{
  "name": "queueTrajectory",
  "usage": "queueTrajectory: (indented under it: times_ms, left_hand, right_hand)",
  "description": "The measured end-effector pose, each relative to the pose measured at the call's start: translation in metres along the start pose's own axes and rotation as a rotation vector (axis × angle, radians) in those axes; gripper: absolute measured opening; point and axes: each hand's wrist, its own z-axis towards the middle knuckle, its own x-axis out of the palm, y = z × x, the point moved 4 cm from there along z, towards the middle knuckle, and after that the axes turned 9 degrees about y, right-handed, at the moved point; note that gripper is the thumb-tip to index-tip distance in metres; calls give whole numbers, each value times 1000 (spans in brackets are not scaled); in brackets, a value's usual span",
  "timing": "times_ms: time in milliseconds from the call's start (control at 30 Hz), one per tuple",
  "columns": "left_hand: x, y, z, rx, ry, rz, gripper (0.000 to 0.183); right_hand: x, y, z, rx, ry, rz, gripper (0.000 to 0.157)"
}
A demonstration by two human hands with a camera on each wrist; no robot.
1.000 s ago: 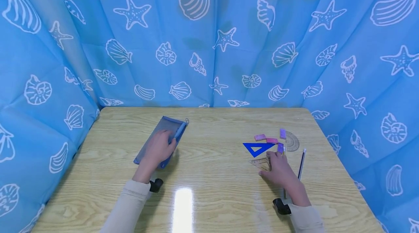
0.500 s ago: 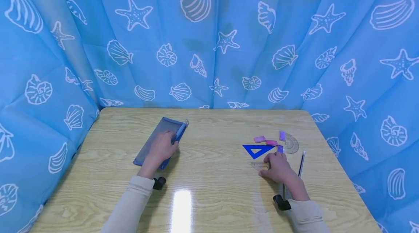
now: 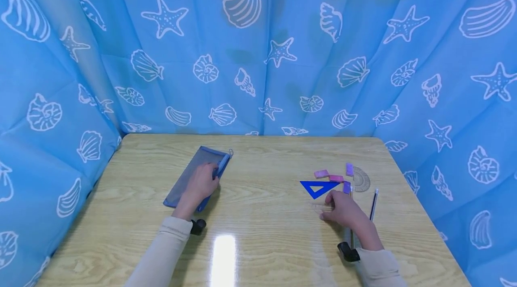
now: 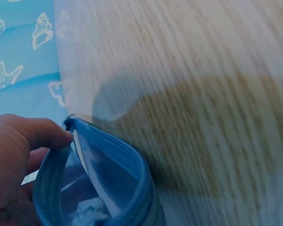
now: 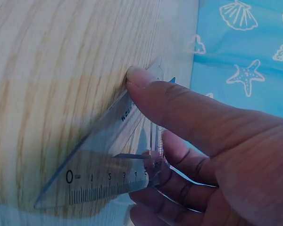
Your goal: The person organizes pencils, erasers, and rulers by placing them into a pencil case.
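Observation:
My left hand grips the zip edge of a blue see-through pencil case at the left of the table. In the left wrist view, the case's mouth gapes, with thumb and fingers pinching its rim; something pale and crumpled shows inside. At the right, my right hand holds a clear set square between thumb and fingers, its centimetre scale facing the camera and its lower corner close over the wood. Just beyond that hand lies a blue set square.
Pink erasers and purple erasers lie behind the right hand, beside a clear protractor. One pencil lies right of that hand; another passes beneath its wrist. A blue shell-print curtain surrounds the table.
The clear set square has turned in my right hand and shows only faintly in the head view now. My left hand has shifted slightly along the pencil case's zip edge.

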Motion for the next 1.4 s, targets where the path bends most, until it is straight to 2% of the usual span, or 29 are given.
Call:
queueTrajectory:
  times_ms: [233, 367, 467, 733, 933, 1133, 1267, 1400]
  left_hand:
    - [0, 4, 4, -15, 4, -74, 33]
    - [-1, 6, 6, -23, 9, -86, 33]
    - [-3, 5, 7, -18, -3, -73, 32]
    - [-13, 3, 6, 11, -58, -75, 30]
    - [-10, 14, 9, -37, 3, -136, 34]
    - [-14, 25, 11, -60, 19, -200, 32]
    - [-14, 33, 12, -61, 28, -271, 34]
    - [-11, 39, 13, -99, 73, -354, 37]
  right_hand:
    - [-1, 6, -1, -66, -20, 15, 37]
    - [0, 7, -2, -56, -3, 25, 34]
    - [0, 8, -3, -52, 8, 48, 28]
    - [-1, 14, -5, -119, -12, 37, 7]
    - [0, 16, -8, -89, -14, 31, 3]
    - [-1, 20, -11, -130, -62, 32, 3]
    - [0, 20, -12, -124, -80, 30, 4]
    - [1, 18, -12, -105, -84, 32, 5]
